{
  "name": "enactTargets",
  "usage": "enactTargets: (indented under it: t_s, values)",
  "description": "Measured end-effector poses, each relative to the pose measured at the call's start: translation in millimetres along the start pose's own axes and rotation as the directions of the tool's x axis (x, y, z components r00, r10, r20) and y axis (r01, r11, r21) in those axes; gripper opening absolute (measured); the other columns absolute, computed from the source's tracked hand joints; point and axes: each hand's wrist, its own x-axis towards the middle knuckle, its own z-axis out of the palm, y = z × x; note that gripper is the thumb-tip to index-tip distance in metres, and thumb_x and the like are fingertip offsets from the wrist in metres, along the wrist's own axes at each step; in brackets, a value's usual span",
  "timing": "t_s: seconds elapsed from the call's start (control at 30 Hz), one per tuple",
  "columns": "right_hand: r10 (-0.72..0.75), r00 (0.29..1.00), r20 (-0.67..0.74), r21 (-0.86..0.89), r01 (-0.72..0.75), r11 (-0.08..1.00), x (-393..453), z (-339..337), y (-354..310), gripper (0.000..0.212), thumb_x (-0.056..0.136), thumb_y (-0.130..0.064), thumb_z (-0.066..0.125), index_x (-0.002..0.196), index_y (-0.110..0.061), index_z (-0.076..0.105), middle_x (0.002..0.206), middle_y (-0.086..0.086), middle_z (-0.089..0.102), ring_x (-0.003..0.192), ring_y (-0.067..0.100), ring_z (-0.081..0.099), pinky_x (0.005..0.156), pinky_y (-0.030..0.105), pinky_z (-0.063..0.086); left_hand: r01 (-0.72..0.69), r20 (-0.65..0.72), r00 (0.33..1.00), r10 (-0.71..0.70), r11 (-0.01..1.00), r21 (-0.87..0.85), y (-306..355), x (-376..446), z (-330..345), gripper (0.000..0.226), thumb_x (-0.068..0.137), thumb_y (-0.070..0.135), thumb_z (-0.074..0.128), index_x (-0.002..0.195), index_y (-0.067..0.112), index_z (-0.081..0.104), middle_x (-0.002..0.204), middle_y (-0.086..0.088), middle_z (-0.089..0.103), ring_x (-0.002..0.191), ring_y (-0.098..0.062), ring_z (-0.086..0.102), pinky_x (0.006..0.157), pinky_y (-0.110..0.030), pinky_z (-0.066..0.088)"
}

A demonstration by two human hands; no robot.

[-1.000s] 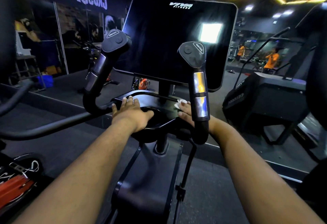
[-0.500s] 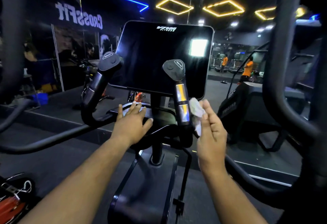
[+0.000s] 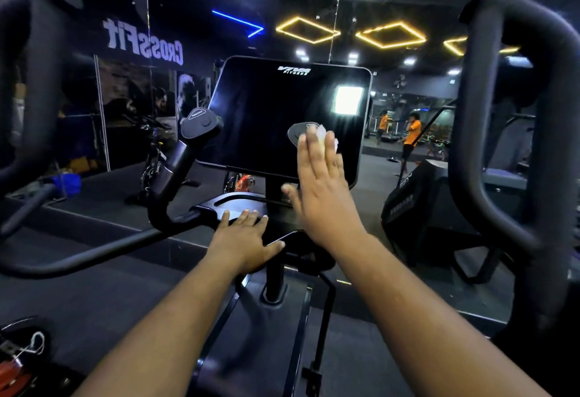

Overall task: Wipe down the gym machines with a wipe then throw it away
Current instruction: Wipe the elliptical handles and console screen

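Pressing flat: your right hand (image 3: pixel 323 183), centre of frame, has fingers straight and together, pinning the white wipe (image 3: pixel 323 133) against the top of the right handle (image 3: pixel 298 134), in front of the dark console screen (image 3: pixel 282 114). Wipe peeks out past your fingertips. Your left hand (image 3: pixel 244 239) lies spread, palm down, holding nothing, on the black tray (image 3: pixel 226 203) below the screen.

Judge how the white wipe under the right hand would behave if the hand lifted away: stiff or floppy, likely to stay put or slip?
Probably floppy: the wipe shows crumpled edges past the flat fingers of the right hand. It looks thin and light, so it would likely slide off the handle top once the pressing stopped.
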Motion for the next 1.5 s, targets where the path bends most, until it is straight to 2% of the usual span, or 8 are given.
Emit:
enactTargets:
  t_s: [0.17,0.4,0.6,0.8,0.97,1.13,1.33,1.5]
  values:
    - [-0.228,0.974,-0.002,-0.183,0.224,0.957,-44.3,15.5,4.8,0.075,0.086,-0.022,0.029,0.159,-0.005,0.022,0.168,0.013,0.014,0.155,0.032,0.009,0.121,0.057,0.019,0.008,-0.016,1.0,-0.008,1.0,0.001,0.0,2.9,2.3,0.089,0.093,0.079,0.022,0.163,0.025,0.012,0.171,-0.001,0.006,0.158,-0.016,-0.001,0.124,-0.052,-0.008]
    - [-0.1,0.994,0.032,-0.084,0.103,0.991,36.2,-17.8,5.7,0.096,0.095,-0.025,0.058,0.16,-0.02,-0.013,0.167,0.008,-0.021,0.154,0.027,-0.02,0.124,0.049,-0.003,-0.008,-0.011,1.0,0.008,1.0,-0.005,0.3,2.3,1.0,0.088,0.094,0.077,0.024,0.163,0.025,0.012,0.171,-0.001,0.007,0.158,-0.017,0.0,0.125,-0.052,-0.008]
    - [-0.153,0.988,0.008,-0.118,0.153,0.981,40.2,-24.6,-4.0,0.085,0.079,-0.002,0.012,0.162,-0.015,-0.001,0.169,0.011,0.007,0.156,0.026,0.002,0.126,0.051,-0.001,-0.088,-0.08,0.993,0.087,0.996,-0.019,-2.3,-5.4,0.1,0.083,0.097,0.073,0.03,0.163,0.024,0.014,0.171,0.001,0.009,0.158,-0.015,0.001,0.127,-0.047,-0.005]
    - [-0.347,0.938,-0.004,0.239,0.338,0.91,-13.3,0.9,-23.2,0.076,0.082,-0.001,0.031,0.158,-0.011,0.029,0.162,0.013,0.032,0.151,0.027,0.029,0.126,0.045,0.013,-0.197,-0.278,0.954,0.114,0.936,-0.291,-9.6,-23.2,2.3,0.075,0.089,0.07,0.044,0.152,0.029,0.04,0.161,0.007,0.038,0.152,-0.012,0.024,0.126,-0.049,0.011]
    - [-0.057,0.992,0.115,0.647,-0.031,0.762,-68.7,38.1,-53.3,0.062,0.094,-0.027,0.024,0.155,-0.02,0.036,0.162,-0.006,0.029,0.15,0.002,0.02,0.125,0.026,0.015,-0.108,-0.345,0.938,-0.022,0.93,-0.352,-30.6,-56.4,18.5,0.075,0.092,0.056,0.056,0.157,0.028,0.034,0.166,0.005,0.028,0.156,-0.013,0.015,0.126,-0.047,0.007]
    - [-0.043,0.934,0.356,0.227,-0.041,0.973,-71.9,98.5,-58.7,0.049,0.104,-0.024,0.042,0.151,-0.01,0.038,0.161,0.011,0.035,0.154,0.028,0.018,0.125,0.047,0.006,-0.012,-0.238,0.971,-0.021,0.99,-0.137,-52.6,-72.9,21.0,0.095,0.094,0.059,0.056,0.164,0.019,0.006,0.171,0.003,0.001,0.157,-0.012,-0.005,0.127,-0.047,-0.004]
    - [-0.172,0.922,0.346,0.226,0.096,0.969,-52.3,90.4,-74.9,0.046,0.098,-0.018,0.045,0.144,-0.021,0.048,0.144,0.003,0.056,0.142,0.022,0.042,0.12,0.043,0.021,0.021,-0.139,0.99,-0.023,1.0,-0.018,-77.9,-61.4,6.4,0.11,0.087,0.055,0.066,0.163,0.015,-0.001,0.172,-0.001,-0.005,0.157,-0.014,-0.007,0.125,-0.046,-0.002]
    - [0.291,0.951,0.101,0.622,-0.289,0.728,-21.1,68.3,-42.5,0.027,0.102,-0.01,0.047,0.118,-0.02,0.066,0.109,0.005,0.068,0.107,0.031,0.061,0.084,0.027,0.045,0.003,-0.118,0.993,-0.018,0.991,-0.131,-78.8,-50.5,1.0,0.119,0.082,0.056,0.075,0.163,0.015,-0.002,0.171,0.001,-0.005,0.157,-0.013,-0.006,0.128,-0.043,0.001]
